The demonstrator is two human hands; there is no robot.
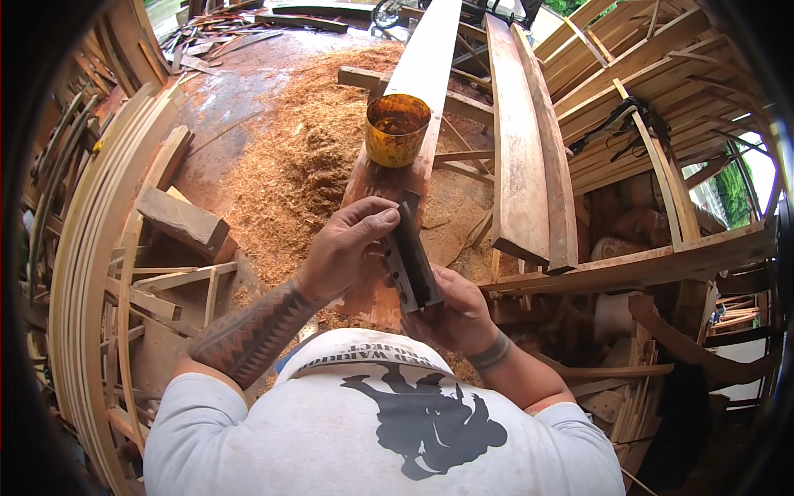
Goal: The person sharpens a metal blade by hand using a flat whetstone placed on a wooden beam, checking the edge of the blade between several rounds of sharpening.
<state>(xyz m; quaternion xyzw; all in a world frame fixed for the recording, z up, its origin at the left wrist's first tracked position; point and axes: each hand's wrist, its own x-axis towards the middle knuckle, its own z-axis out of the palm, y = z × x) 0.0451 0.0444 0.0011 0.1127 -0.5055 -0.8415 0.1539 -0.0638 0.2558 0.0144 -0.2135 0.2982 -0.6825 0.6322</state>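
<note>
Both my hands hold a dark, narrow, rectangular metal-looking piece (411, 263) in front of my chest. Its edges are grey, and small notches or holes run along its left side; its exact kind is unclear. My left hand (354, 240) pinches the far end between thumb and fingers. Around the near right corner my right hand (453, 306) is closed, with some fingers hidden beneath. Just beyond the piece, a yellow tub (397, 149) with brown stains inside stands on a long plank (423, 62). The plank is pale at its far end and wet-looking reddish brown near me.
Wood shavings (285, 153) heap on the floor left of the plank. Two thick boards (521, 140) lie lengthwise to the right, beside stacked lumber (637, 107). Long bent strips (95, 248) line the left side, near a wooden block (182, 219) on a stand.
</note>
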